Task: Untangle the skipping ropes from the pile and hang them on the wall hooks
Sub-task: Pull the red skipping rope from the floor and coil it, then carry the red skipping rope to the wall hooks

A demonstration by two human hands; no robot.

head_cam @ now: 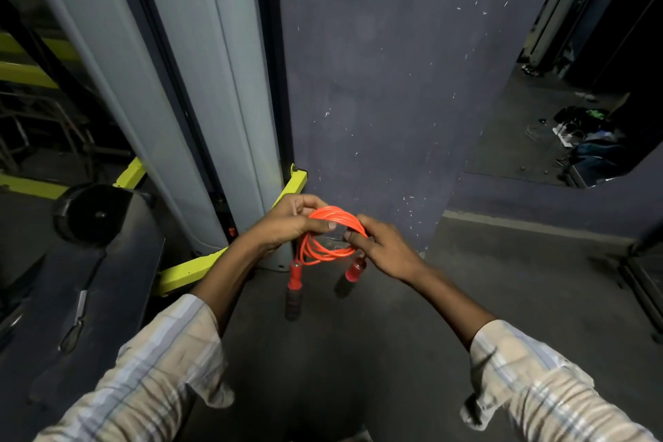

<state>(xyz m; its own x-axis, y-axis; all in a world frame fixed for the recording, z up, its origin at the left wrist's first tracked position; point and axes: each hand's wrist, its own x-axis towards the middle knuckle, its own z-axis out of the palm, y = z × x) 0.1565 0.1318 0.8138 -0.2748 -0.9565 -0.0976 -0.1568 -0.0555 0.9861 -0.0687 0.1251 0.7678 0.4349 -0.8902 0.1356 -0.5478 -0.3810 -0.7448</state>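
Nearest my view are two plaid sleeves (154, 370), one on each forearm, reaching forward over the dark floor (341, 352). I take the orange skipping rope (332, 235) as the reference landmark. It is gathered into a coil of several loops and held in the air in front of the dark blue-grey wall (376, 82).

The left hand (290, 222) grips the coil's left side, fingers curled over the top of the loops and the thumb pressed on them. The right hand (380, 248) holds the coil's right side, fingers curled round the strands with the thumb tip on the loops.

Below the coil hang two handles. The left handle (295, 283) has a red upper part and a dark grip beneath. The right handle (353, 274) hangs just under the right hand, partly blurred.

Left of the rope stands a grey upright column (201, 82) with a yellow-green frame (186, 267) at its base. Further left of the rope sits a black round weight (89, 213).
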